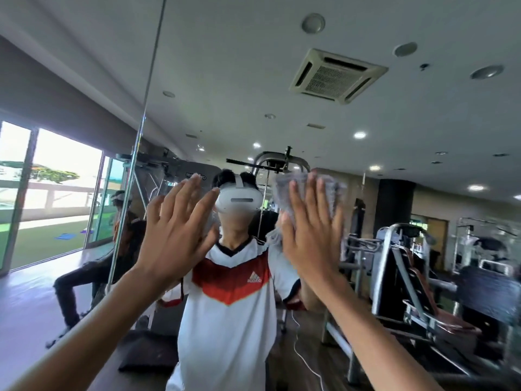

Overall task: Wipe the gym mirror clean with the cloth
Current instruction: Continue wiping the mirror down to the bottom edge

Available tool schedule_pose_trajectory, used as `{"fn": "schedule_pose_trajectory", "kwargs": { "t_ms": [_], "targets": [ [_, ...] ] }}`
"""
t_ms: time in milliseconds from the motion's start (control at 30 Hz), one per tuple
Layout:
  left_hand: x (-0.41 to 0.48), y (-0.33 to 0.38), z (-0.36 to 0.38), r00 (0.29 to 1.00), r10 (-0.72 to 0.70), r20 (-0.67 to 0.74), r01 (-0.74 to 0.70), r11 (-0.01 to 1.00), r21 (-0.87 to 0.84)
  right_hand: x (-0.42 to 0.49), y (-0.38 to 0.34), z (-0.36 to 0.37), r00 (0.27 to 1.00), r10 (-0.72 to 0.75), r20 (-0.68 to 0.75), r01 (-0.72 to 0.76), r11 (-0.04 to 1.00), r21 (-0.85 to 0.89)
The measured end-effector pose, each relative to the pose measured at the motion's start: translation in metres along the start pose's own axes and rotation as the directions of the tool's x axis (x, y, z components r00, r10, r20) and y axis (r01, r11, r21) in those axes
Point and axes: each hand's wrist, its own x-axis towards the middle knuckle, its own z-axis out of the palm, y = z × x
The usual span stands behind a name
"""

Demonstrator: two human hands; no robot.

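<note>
While the left hand [174, 230] lies flat, fingers straight, on the mirror [366, 80], the right hand [310, 235] at its 3 o'clock presses the grey cloth [282, 184] onto it with straight fingers.

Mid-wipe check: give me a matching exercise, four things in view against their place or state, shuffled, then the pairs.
Things:
1. left hand
2. right hand
3. cloth
4. mirror seam

Place or state:
A. grey, under a flat palm
B. open, nothing under it
C. thin line, left of both hands
D. fingers straight, pressing the cloth

Pairs: 1-B, 2-D, 3-A, 4-C
</note>
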Motion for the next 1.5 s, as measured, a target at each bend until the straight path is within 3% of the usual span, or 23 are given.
{"fn": "schedule_pose_trajectory", "kwargs": {
  "t_ms": [67,133,167,200,267,300,367,433,500,567,600,667,733,900,967,1033,1100,1167,1233,1367,1433,1500],
  "targets": [
    [-0.002,0.006,0.006,1.000,0.001,-0.005,-0.001,1.000,0.002,-0.032,-0.004,-0.001,0.964,-0.256,0.079,0.258,0.966,-0.020],
    [-0.008,0.006,0.009,1.000,0.023,-0.008,-0.023,0.999,0.045,-0.061,0.021,-0.005,0.873,-0.469,0.132,0.476,0.879,-0.027],
    [-0.009,0.007,0.010,0.999,0.040,-0.002,-0.039,0.997,0.068,-0.065,0.040,-0.007,0.883,-0.451,0.132,0.457,0.889,-0.014],
    [-0.009,0.006,0.011,0.999,0.049,0.009,-0.050,0.995,0.085,-0.063,0.054,-0.007,0.935,-0.339,0.108,0.341,0.940,0.000],
    [0.002,0.008,0.011,0.999,0.034,-0.004,-0.033,0.992,0.126,-0.029,0.067,-0.008,0.999,0.002,0.039,-0.004,0.999,0.043],
    [0.010,0.010,0.010,1.000,0.025,-0.015,-0.023,0.990,0.140,-0.005,0.064,-0.008,0.991,0.133,0.020,-0.134,0.989,0.059],
    [0.028,0.014,0.008,0.999,0.013,-0.046,-0.007,0.992,0.127,0.036,0.042,-0.008,0.974,0.228,0.004,-0.228,0.969,0.092],
    [0.041,0.012,0.006,0.997,0.021,-0.076,-0.014,0.996,0.092,0.049,0.015,-0.004,0.991,0.134,-0.022,-0.132,0.989,0.069],
    [0.047,0.005,0.007,0.996,0.036,-0.083,-0.029,0.997,0.074,0.028,0.000,-0.002,0.991,-0.137,-0.003,0.137,0.991,0.003],
    [0.046,-0.001,0.010,0.996,0.039,-0.081,-0.032,0.996,0.082,-0.006,0.015,-0.004,0.898,-0.433,0.074,0.437,0.898,-0.045],
    [0.045,-0.003,0.011,0.997,0.036,-0.074,-0.029,0.996,0.089,-0.017,0.033,-0.007,0.853,-0.511,0.105,0.518,0.853,-0.058],
    [0.046,-0.001,0.011,0.998,0.030,-0.061,-0.025,0.996,0.088,-0.013,0.072,-0.012,0.876,-0.470,0.111,0.476,0.879,-0.035],
    [0.048,0.000,0.011,0.998,0.012,-0.063,-0.008,0.997,0.071,0.019,0.089,-0.016,0.954,-0.293,0.064,0.295,0.955,-0.022],
    [0.048,-0.004,0.012,0.997,0.030,-0.070,-0.025,0.997,0.067,0.098,0.028,-0.012,1.000,0.024,0.005,-0.024,1.000,-0.010],
    [0.046,-0.003,0.012,0.997,0.025,-0.075,-0.019,0.997,0.078,0.077,-0.001,-0.004,0.991,-0.135,0.013,0.135,0.991,-0.002],
    [0.044,-0.003,0.011,0.997,0.022,-0.072,-0.016,0.997,0.079,0.034,0.001,-0.005,0.895,-0.441,0.067,0.444,0.895,-0.044],
    [0.044,-0.004,0.010,0.998,0.027,-0.053,-0.022,0.996,0.082,0.014,0.037,-0.012,0.804,-0.584,0.113,0.592,0.803,-0.061],
    [0.043,-0.003,0.011,0.999,0.011,-0.031,-0.008,0.996,0.094,0.035,0.078,-0.018,0.857,-0.505,0.108,0.510,0.859,-0.032],
    [0.043,-0.002,0.012,0.999,-0.009,-0.031,0.013,0.994,0.105,0.083,0.096,-0.025,0.942,-0.319,0.109,0.323,0.946,-0.019],
    [0.044,-0.003,0.011,0.998,-0.010,-0.058,0.014,0.997,0.076,0.150,0.051,-0.020,0.998,-0.067,0.016,0.067,0.997,0.025],
    [0.045,-0.002,0.010,0.997,-0.011,-0.076,0.015,0.998,0.060,0.135,0.021,-0.011,0.987,-0.161,-0.017,0.161,0.986,0.033],
    [0.046,0.000,0.008,0.997,-0.014,-0.081,0.018,0.999,0.051,0.096,0.016,-0.005,0.895,-0.446,0.017,0.446,0.895,-0.007]
  ]
}}
